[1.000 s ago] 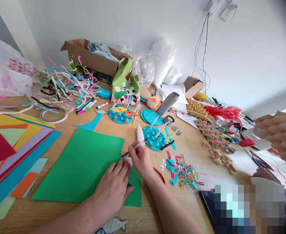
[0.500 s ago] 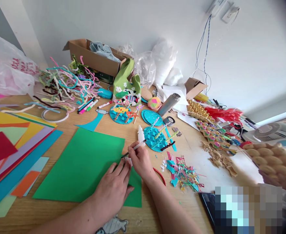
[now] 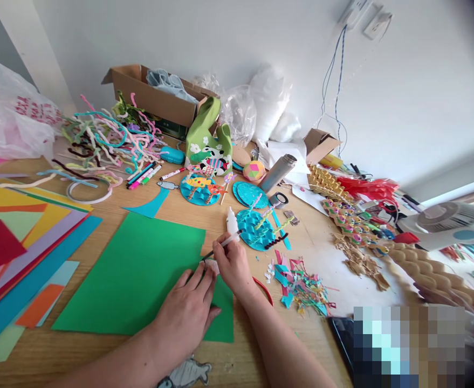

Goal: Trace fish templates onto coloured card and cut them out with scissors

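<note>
A large green sheet point(image 3: 127, 280) lies on the table in front of me. My left hand point(image 3: 190, 304) rests on its right part, fingers pressing a small pale paper piece point(image 3: 211, 264) flat against it. In my right hand point(image 3: 232, 267) is a slim pen point(image 3: 222, 244), its dark tip down at the left edge of the pale piece. Just beyond the right hand stands a white glue bottle point(image 3: 232, 221). A blue disc with wavy paper and fuzzy stems point(image 3: 256, 230) sits to its right.
Coloured sheets point(image 3: 59, 231) are stacked at left. Pipe cleaners point(image 3: 111, 134), a green bag point(image 3: 208, 140) and a metal flask point(image 3: 277, 172) stand farther back. Paper scraps point(image 3: 305, 288) lie right of my right forearm, near a phone point(image 3: 342, 334). A fish cutout point(image 3: 188, 373) lies between my forearms.
The view has shifted slightly. At the far right, the bumpy tan material has moved, uncovering more of the fan and table. Both my hands keep nearly the same pose.
</note>
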A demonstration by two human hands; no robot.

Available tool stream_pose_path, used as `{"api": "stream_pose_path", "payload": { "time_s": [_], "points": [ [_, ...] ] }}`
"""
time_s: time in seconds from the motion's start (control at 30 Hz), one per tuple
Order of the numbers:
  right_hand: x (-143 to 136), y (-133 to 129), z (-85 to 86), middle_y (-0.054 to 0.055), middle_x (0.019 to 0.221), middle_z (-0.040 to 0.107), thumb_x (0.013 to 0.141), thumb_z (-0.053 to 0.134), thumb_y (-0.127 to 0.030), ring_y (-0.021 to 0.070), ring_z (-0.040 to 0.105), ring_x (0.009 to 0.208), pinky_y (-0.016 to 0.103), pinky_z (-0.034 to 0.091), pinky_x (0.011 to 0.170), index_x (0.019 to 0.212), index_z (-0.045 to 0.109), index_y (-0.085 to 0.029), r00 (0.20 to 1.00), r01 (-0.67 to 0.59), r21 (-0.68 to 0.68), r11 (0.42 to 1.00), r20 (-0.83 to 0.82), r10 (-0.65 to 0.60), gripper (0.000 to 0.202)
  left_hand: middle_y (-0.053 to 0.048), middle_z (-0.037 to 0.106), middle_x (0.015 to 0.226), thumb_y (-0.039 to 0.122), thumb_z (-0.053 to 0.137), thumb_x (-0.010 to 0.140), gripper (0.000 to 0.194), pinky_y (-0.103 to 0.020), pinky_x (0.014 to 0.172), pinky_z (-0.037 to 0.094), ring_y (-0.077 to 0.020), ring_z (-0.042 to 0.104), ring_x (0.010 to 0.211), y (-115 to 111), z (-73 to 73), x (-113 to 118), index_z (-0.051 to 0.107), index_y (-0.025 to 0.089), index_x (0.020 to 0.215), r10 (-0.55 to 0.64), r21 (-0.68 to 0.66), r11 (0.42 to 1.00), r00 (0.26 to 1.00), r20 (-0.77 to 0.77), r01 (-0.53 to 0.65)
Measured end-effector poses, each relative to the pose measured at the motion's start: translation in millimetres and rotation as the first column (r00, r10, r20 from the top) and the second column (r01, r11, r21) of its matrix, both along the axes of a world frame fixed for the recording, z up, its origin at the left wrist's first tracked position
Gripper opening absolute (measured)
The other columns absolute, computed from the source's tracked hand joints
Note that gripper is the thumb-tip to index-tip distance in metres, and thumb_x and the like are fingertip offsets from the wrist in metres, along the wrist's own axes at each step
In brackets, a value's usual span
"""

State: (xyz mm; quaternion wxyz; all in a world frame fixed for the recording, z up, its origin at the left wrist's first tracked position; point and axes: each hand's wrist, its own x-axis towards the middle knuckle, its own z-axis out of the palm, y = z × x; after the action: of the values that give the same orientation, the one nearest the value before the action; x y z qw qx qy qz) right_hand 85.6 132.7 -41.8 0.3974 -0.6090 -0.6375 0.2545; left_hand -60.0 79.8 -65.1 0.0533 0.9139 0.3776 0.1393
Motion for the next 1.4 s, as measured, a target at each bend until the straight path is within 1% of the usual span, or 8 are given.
{"api": "stream_pose_path", "payload": {
  "time_s": [0.2,0.4,0.63,0.8,0.9,1.0,1.2,1.4],
  "points": [
    [1,1,0.8,-0.004,0.057,0.046,0.088,0.045,-0.027,0.0139,0.047,0.052,0.025,0.032,0.052,0.072,0.045,-0.022,0.999,0.035,0.017,0.999,0.008,-0.035,0.016,-0.014,0.053,0.139,0.043,0.041,0.096,0.051,-0.045,0.102,0.035,-0.0296,0.045,0.129,0,-0.6,1,0.052,0.01,0.134,0.025,0.025,0.999,1.0,0.009,-0.026],
    [1,1,3.6,-0.003,0.058,0.048,0.088,0.044,-0.026,0.0146,0.048,0.053,0.025,0.033,0.053,0.072,0.044,-0.023,0.999,0.029,0.032,0.999,0.042,-0.03,0.017,-0.013,0.055,0.138,0.043,0.041,0.096,0.051,-0.046,0.099,0.038,-0.029,0.047,0.127,1,3.5,0,0.054,0.011,0.132,0.015,0.022,1.0,1.0,0.003,-0.015],
    [0,0,14.0,-0.002,0.058,0.051,0.088,0.046,-0.025,0.0134,0.048,0.05,0.025,0.033,0.051,0.072,0.047,-0.022,0.994,0.003,-0.017,1.0,0.108,-0.001,0.017,-0.014,0.057,0.135,0.04,0.043,0.095,0.047,-0.047,0.099,0.039,-0.0293,0.048,0.126,2,4.9,1,0.055,0.011,0.13,0.015,0.003,1.0,1.0,0.006,-0.015],
    [4,-6,20.4,-0.002,0.061,0.052,0.089,0.048,-0.026,0.0132,0.05,0.053,0.024,0.035,0.053,0.075,0.049,-0.021,0.997,-0.036,-0.055,0.998,0.062,0.039,0.014,-0.014,0.056,0.136,0.04,0.044,0.095,0.046,-0.045,0.097,0.041,-0.0286,0.049,0.126,3,2.5,1,0.056,0.011,0.129,0.031,0.032,0.999,0.999,0.018,-0.032],
    [6,-10,17.0,-0.003,0.061,0.052,0.089,0.048,-0.028,0.0126,0.05,0.054,0.023,0.035,0.053,0.077,0.05,-0.021,0.999,-0.038,-0.05,0.998,0.021,0.039,0.014,-0.014,0.055,0.138,0.039,0.045,0.095,0.046,-0.044,0.097,0.041,-0.0281,0.049,0.126,4,0.6,0,0.055,0.011,0.129,0.029,0.07,0.997,0.999,0.039,-0.032],
    [6,-12,11.1,-0.004,0.058,0.049,0.089,0.048,-0.029,0.0122,0.049,0.052,0.023,0.035,0.052,0.077,0.049,-0.021,1.0,0.016,-0.036,0.999,-0.011,-0.017,0.015,-0.013,0.056,0.137,0.036,0.045,0.094,0.045,-0.043,0.097,0.041,-0.0274,0.05,0.125,4,-0.1,0,0.054,0.011,0.13,0.019,0.095,0.995,0.998,0.055,-0.024],
    [3,-10,8.8,-0.005,0.055,0.047,0.088,0.048,-0.028,0.0117,0.046,0.048,0.022,0.032,0.049,0.075,0.049,-0.021,0.998,0.057,-0.022,0.998,0.003,-0.057,0.015,-0.012,0.055,0.138,0.034,0.047,0.093,0.043,-0.044,0.098,0.04,-0.0282,0.049,0.126,3,1.9,0,0.056,0.011,0.128,0.026,0.088,0.996,0.998,0.05,-0.03],
    [5,-10,6.6,-0.002,0.06,0.054,0.088,0.047,-0.026,0.0125,0.05,0.053,0.023,0.035,0.053,0.075,0.05,-0.021,0.996,0.092,0.005,0.996,0.02,-0.092,0.014,-0.012,0.055,0.138,0.036,0.045,0.094,0.045,-0.044,0.097,0.041,-0.0277,0.05,0.125,4,1.4,0,0.055,0.011,0.129,0.023,0.101,0.994,0.998,0.057,-0.029]
  ]
}}
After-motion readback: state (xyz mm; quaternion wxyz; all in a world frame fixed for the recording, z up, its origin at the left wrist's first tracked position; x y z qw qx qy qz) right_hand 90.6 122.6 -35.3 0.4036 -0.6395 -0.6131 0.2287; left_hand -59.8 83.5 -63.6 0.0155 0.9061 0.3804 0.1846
